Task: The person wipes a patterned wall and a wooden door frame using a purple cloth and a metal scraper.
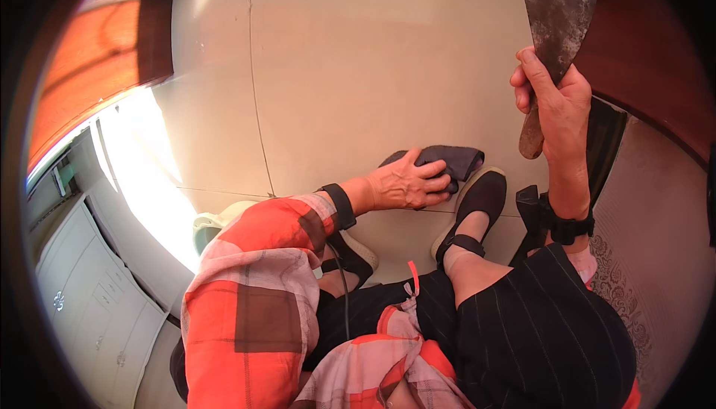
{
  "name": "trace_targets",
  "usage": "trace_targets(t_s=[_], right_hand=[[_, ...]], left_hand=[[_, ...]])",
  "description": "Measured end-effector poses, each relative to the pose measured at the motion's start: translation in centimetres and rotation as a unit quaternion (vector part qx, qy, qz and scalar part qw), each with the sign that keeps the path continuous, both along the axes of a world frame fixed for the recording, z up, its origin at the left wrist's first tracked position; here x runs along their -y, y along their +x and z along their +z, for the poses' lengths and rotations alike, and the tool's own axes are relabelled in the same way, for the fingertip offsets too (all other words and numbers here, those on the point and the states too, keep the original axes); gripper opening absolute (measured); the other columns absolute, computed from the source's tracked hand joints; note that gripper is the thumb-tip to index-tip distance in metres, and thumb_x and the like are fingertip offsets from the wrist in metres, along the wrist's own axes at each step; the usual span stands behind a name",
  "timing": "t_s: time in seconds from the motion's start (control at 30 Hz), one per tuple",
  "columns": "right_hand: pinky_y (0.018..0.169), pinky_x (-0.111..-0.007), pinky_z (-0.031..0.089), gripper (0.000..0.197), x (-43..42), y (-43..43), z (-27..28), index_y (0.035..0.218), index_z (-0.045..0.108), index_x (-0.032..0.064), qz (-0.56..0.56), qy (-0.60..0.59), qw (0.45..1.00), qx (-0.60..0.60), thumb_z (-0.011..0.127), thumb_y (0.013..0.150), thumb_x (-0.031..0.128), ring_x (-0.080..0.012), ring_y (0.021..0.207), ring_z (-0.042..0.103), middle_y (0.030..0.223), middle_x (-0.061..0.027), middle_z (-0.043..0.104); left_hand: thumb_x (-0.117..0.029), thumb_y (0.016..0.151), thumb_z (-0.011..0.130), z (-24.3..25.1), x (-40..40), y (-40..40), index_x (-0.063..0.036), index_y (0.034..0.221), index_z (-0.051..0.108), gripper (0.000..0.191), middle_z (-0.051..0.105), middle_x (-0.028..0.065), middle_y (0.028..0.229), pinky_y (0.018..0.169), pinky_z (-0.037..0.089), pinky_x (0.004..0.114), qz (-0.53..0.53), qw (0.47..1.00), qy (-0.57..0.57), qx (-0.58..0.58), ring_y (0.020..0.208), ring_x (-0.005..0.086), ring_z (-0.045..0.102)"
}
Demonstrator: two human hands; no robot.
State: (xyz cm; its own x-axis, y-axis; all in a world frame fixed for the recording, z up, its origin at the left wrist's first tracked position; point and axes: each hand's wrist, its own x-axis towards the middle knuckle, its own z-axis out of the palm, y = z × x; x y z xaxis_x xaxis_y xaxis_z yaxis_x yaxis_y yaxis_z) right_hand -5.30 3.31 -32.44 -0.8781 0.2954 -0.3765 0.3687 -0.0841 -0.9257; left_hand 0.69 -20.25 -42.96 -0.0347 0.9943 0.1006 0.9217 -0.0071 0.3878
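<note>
My right hand [554, 93] grips the handle of a putty knife [561, 14], its broad blade stained and pointing away from me, raised above the floor. Low in front of my feet, my left hand [411, 182] presses on a dark grey cloth [456, 160] that lies folded on the floor tiles [358, 73]. Its fingers are bent into the fabric. Part of the cloth is hidden beneath the palm. The cloth's right end comes close to the toe of my dark shoe [486, 193].
Behind my left forearm sits a pale plastic container [210, 227], partly hidden. Reddish wooden furniture edges the floor at left [112, 45] and right [643, 39]. A white cabinet [92, 302] stands at the lower left. Bright sunlight falls across the left floor. A patterned panel [654, 230] rises at right.
</note>
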Motion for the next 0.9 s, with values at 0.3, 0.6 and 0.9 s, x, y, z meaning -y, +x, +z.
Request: trace_targets(t_s=[0.3, 0.6, 0.9], right_hand=[[0.048, -0.020, 0.040, 0.014, -0.8, -0.4, 0.7, 0.093, 0.059, 0.0034, -0.014, 0.004, 1.000, 0.005, 0.061, 0.092, 0.017, -0.0061, 0.053, 0.050, 0.071, -0.0026, 0.059], [0.048, -0.020, 0.040, 0.018, -3.6, 1.1, 1.3, 0.094, 0.060, 0.0016, -0.098, 0.012, 0.993, -0.059, 0.059, 0.094, 0.020, -0.0052, 0.051, 0.048, 0.068, -0.0024, 0.060], [0.050, -0.021, 0.040, 0.018, -3.9, 0.0, 1.4, 0.101, 0.058, 0.0013, -0.082, 0.012, 0.994, -0.065, 0.055, 0.096, 0.018, -0.0060, 0.053, 0.047, 0.070, -0.0024, 0.058]], left_hand=[[-0.017, 0.074, 0.066, -0.3, 1.2, -16.1, -0.0291, 0.114, 0.062, 0.041, 0.056, -0.0035, 0.112, 0.074, 0.048, 0.040, 0.426, 0.889, 0.027, -0.163, 0.105, 0.0255, 0.051], [-0.014, 0.075, 0.065, 4.0, 6.3, -19.5, -0.0203, 0.114, 0.064, 0.039, 0.059, 0.0046, 0.110, 0.084, 0.048, 0.039, 0.563, 0.816, 0.067, -0.113, 0.099, 0.0309, 0.054], [-0.021, 0.081, 0.058, 0.8, -14.3, -6.5, -0.0221, 0.101, 0.064, 0.021, 0.053, -0.0010, 0.093, 0.065, 0.043, 0.038, 0.240, 0.963, 0.097, -0.076, 0.095, 0.0207, 0.051]])
